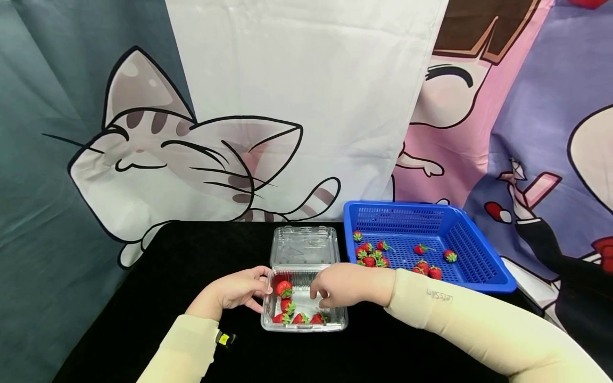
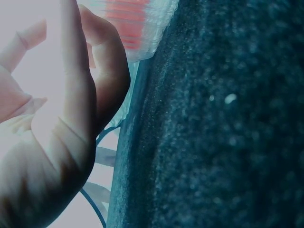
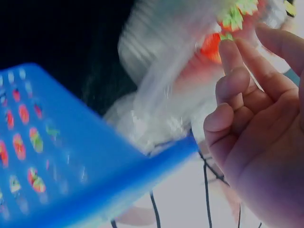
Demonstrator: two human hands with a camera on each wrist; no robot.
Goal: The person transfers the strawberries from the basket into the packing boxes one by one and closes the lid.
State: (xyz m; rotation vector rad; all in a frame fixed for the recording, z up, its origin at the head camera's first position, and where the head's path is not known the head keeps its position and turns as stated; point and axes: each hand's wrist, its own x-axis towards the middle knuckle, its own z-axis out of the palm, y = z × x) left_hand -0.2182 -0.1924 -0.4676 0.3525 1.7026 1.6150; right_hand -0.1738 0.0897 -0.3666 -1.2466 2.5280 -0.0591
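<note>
A clear plastic clamshell box (image 1: 304,325) stands on the black cloth with its lid (image 1: 304,246) laid back. Several strawberries (image 1: 284,289) lie along its left and near sides. At the left wall, my left hand (image 1: 239,290) grips the box by its edge; the left wrist view shows bent fingers (image 2: 111,61) beside the plastic. My right hand (image 1: 345,284) is over the right part of the box, fingers loosely bent. In the right wrist view no strawberry shows in this hand (image 3: 266,114); strawberries in the box (image 3: 210,47) appear beyond its fingertips.
To the right of the box is a blue perforated basket (image 1: 479,255) holding more strawberries (image 1: 369,261), mostly at its left and near the front. Black cloth (image 1: 158,319) covers the table. A printed cartoon curtain (image 1: 306,80) hangs behind.
</note>
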